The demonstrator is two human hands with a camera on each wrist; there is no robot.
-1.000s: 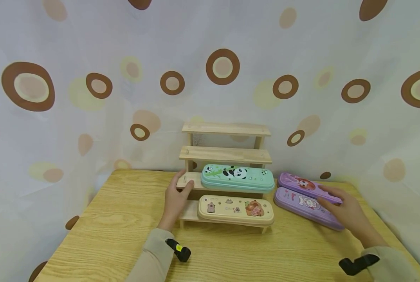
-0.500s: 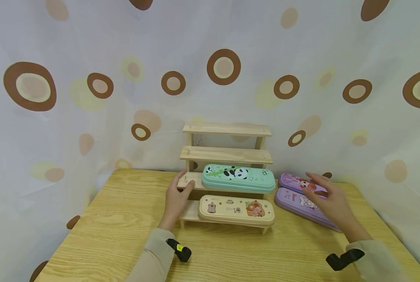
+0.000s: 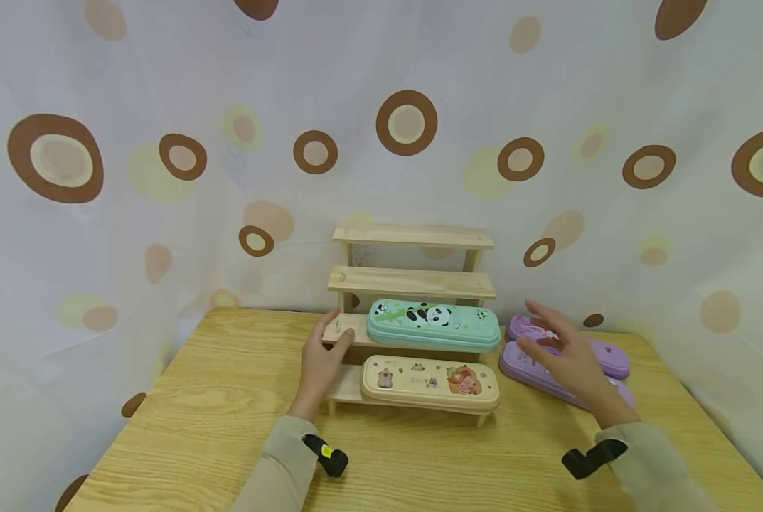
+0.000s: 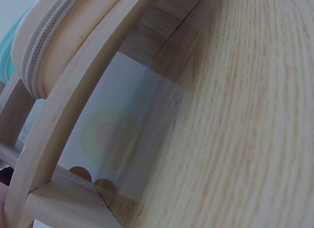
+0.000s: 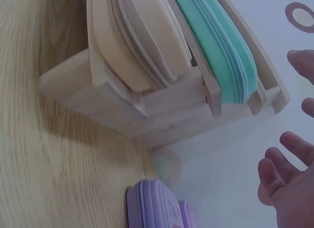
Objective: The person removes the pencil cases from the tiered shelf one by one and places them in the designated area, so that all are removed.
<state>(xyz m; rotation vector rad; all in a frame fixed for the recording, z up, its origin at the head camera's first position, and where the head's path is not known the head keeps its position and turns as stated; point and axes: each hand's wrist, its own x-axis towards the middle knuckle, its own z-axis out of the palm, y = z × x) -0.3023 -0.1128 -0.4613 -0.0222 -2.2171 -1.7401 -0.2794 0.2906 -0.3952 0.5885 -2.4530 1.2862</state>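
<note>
Purple cases (image 3: 530, 365) pt. hidden behind R hand (image 3: 569, 359), grip relaxed, L hand (image 3: 319, 363) grasping rack (image 3: 413, 281), some fingers hid.

Counted across the scene: four oblong cases, namely one mint case (image 3: 432, 334), one cream case (image 3: 394, 395) and two at right, one far purple case (image 3: 614, 358) and one near purple case (image 3: 537, 377). One wooden rack (image 3: 413, 235) with four tiers (image 3: 413, 282), and one case on each of the two lowest. Two cases on the one counter (image 3: 227, 398). Two hands: one left hand (image 3: 320, 363), one right hand (image 3: 573, 363). Two pale sleeves (image 3: 285, 455), one per arm, plus two black wrist cameras (image 3: 326, 455), one at each cuff. Behind, one patterned cloth (image 3: 355, 57) bearing nine brown rings (image 3: 381, 122) with pale centres, as counted in the head view.
</note>
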